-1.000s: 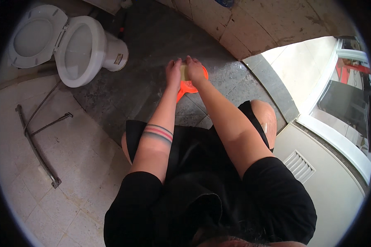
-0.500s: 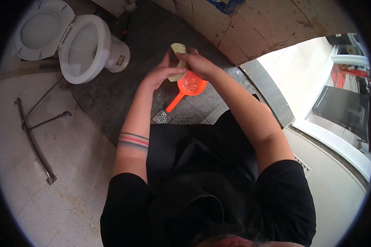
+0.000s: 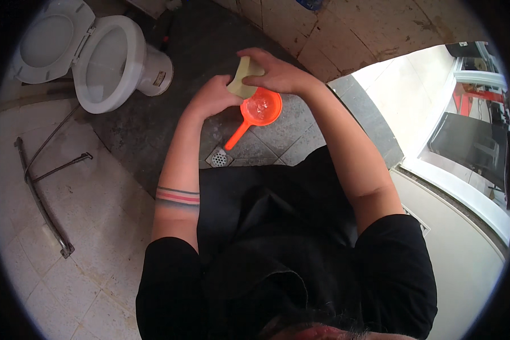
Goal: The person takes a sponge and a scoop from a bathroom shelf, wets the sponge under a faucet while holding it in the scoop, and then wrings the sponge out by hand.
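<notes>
Both hands hold a pale yellow sponge-like piece (image 3: pixel 245 76), its exact kind unclear, in front of me above the grey floor. My left hand (image 3: pixel 214 97) grips its lower left end, the fingers partly hidden. My right hand (image 3: pixel 276 73) is bent around its upper right side, with the thumb across it. Just below the piece is an orange water dipper (image 3: pixel 264 107) with clear, rippling water in it. Its handle (image 3: pixel 236 137) points toward me and slightly left.
A round floor drain (image 3: pixel 219 158) lies by the dipper's handle. At the far left stands a white toilet (image 3: pixel 135 68) with its lid raised. A metal bar (image 3: pixel 42 204) is on the left tiles. Tiled wall (image 3: pixel 334 42) rises ahead; a glass door (image 3: pixel 464 147) is at right.
My right hand has shifted to the right and up along the yellow piece, and my left hand has moved slightly left. The view has shifted a little; the water now ripples more clearly.
</notes>
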The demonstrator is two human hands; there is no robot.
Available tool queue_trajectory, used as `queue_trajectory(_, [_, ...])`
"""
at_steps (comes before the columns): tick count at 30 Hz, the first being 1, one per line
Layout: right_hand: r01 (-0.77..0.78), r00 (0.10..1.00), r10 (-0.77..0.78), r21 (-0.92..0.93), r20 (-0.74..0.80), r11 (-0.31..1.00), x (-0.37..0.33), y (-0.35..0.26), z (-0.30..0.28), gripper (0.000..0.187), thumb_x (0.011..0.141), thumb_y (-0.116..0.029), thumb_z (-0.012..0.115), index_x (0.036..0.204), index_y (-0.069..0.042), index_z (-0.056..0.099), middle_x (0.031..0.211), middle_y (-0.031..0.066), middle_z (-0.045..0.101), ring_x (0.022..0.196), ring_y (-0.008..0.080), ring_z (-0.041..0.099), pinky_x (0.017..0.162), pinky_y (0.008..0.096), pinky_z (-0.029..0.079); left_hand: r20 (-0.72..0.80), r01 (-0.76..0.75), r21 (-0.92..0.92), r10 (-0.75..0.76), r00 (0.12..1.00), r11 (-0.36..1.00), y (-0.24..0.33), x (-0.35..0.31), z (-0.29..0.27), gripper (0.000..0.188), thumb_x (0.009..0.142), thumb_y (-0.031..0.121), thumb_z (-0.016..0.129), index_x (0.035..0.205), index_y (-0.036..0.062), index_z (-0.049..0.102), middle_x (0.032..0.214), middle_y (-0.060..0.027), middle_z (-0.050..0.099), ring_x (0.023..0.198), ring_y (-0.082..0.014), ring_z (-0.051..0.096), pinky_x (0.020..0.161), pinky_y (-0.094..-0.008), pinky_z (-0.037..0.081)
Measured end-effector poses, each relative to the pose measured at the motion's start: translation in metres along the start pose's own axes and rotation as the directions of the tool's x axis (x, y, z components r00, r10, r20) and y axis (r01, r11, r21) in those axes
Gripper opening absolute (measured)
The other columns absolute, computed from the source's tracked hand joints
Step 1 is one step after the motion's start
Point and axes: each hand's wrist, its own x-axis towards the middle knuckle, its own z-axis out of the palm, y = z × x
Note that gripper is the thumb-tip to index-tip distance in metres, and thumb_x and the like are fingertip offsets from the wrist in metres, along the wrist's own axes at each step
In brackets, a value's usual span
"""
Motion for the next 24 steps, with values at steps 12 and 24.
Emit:
queue_trajectory(12, [0.121, 0.906, -0.15, -0.098, -0.396, 0.988, 0.003, -0.029, -0.001, 0.042, 0.086, -0.018, 0.08, 0.123, -0.007, 0.061, 0.12, 0.0195, 0.063, 0.111, 0.0401, 0.068, 0.095, 0.0471, 0.057, 0.265, 0.156, -0.795, 0.104, 0.959, 0.586, -0.001, -0.009, -0.02, 0.06, 0.108, 0.058, 0.054, 0.143, 0.009, 0.059, 0.122, -0.0125, 0.073, 0.099, -0.026, 0.076, 0.084, -0.0385, 0.061])
queue_trajectory(24, [0.31, 0.912, -0.308, -0.038, -0.272, 0.95, -0.012, -0.048, 0.052, 0.045, 0.083, 0.008, 0.057, 0.124, -0.005, 0.071, 0.134, 0.0179, 0.064, 0.128, 0.0392, 0.063, 0.108, 0.0464, 0.054, -0.12, -0.118, -0.993, -0.104, 0.987, 0.024, -0.021, 0.012, 0.006, 0.039, 0.106, 0.035, 0.063, 0.139, 0.0151, 0.058, 0.131, -0.0108, 0.068, 0.118, -0.0288, 0.068, 0.096, -0.0454, 0.057])
